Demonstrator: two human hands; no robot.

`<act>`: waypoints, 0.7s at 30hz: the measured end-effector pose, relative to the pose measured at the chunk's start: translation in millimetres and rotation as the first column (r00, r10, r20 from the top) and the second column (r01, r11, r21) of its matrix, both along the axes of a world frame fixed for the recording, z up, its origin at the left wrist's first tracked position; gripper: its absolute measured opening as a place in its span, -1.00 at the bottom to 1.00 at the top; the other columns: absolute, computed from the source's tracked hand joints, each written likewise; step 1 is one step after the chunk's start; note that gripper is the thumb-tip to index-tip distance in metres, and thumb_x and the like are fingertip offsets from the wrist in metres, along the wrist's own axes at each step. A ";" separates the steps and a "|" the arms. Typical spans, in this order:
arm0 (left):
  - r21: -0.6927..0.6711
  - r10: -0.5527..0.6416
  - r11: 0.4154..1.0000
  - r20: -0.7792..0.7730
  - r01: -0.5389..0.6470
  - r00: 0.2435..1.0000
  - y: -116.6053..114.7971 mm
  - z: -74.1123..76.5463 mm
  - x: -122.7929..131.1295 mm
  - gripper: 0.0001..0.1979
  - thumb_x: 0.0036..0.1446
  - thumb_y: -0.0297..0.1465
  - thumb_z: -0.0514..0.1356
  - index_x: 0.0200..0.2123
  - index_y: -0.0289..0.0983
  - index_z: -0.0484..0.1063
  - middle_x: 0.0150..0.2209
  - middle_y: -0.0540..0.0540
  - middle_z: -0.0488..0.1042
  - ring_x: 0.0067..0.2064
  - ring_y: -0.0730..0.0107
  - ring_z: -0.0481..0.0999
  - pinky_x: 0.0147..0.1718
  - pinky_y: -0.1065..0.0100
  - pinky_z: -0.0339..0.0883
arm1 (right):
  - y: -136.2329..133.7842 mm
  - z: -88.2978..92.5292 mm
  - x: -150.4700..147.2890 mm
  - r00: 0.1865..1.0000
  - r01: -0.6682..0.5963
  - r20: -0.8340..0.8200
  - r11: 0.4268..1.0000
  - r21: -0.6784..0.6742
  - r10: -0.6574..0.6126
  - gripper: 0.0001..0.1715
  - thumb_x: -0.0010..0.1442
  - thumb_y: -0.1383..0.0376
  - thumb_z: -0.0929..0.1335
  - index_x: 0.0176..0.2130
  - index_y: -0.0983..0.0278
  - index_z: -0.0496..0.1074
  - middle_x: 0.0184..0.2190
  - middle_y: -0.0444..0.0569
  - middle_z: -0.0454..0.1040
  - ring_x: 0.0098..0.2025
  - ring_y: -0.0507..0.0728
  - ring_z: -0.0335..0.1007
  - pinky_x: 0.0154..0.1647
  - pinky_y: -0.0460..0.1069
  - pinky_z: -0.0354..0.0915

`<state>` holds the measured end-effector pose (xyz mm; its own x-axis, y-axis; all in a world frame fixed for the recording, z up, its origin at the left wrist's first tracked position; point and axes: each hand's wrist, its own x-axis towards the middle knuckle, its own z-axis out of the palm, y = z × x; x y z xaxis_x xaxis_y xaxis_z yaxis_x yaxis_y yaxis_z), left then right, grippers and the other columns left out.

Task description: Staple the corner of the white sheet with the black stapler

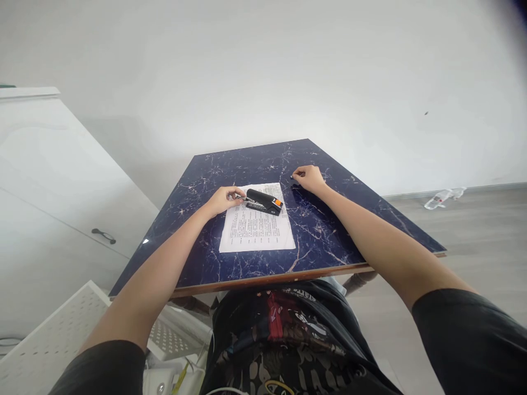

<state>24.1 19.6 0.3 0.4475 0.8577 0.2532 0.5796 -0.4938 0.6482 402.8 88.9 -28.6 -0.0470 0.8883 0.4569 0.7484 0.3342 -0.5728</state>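
Observation:
A black stapler (264, 202) with an orange patch lies slantwise over a printed sheet of paper (258, 235). My left hand (224, 201) is closed at the stapler's left end, thumb and fingers pinching it by a metallic part. To the right of the paper, my right hand (309, 177) is held above the table with its fingertips pinched together. Something tiny and pale seems to show at those fingertips, too small to name.
The dark blue marbled table (329, 241) has a wooden front edge close to my body. A white cabinet (53, 181) stands to the left, with a perforated white panel (57, 329) below. Clear plastic packaging (442, 198) lies on the floor at right, near the wall.

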 end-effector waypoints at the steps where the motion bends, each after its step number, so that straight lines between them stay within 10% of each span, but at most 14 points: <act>1: -0.009 0.002 1.000 0.007 -0.002 1.000 0.1 -0.1 -0.1 -0.70 0.09 -0.19 0.42 -0.16 -0.23 0.66 -0.40 -0.04 0.50 -0.45 0.42 0.28 -0.38 0.33 0.19 | 0.5 -0.4 0.1 1.000 -0.003 0.001 1.000 0.003 0.003 -0.73 0.18 0.27 0.39 -0.25 0.29 0.71 -0.31 0.06 0.69 -0.24 0.21 0.60 -0.03 0.07 0.45; 21: -0.127 -0.044 0.990 0.088 0.055 0.995 5.9 -6.3 -2.9 -0.74 0.10 -0.25 0.42 -0.16 -0.22 0.63 -0.19 -0.15 0.62 -0.25 0.28 0.53 -0.20 0.21 0.37 | -4.7 3.1 -1.8 1.000 0.001 0.003 1.000 -0.003 -0.001 -0.74 0.18 0.29 0.40 -0.24 0.31 0.71 -0.32 0.06 0.69 -0.22 0.23 0.61 0.00 0.08 0.46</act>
<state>21.1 25.5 -5.9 0.4717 0.8631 0.1806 0.4966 -0.4293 0.7544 401.0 84.2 -25.5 -0.0476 0.8899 0.4538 0.7505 0.3316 -0.5716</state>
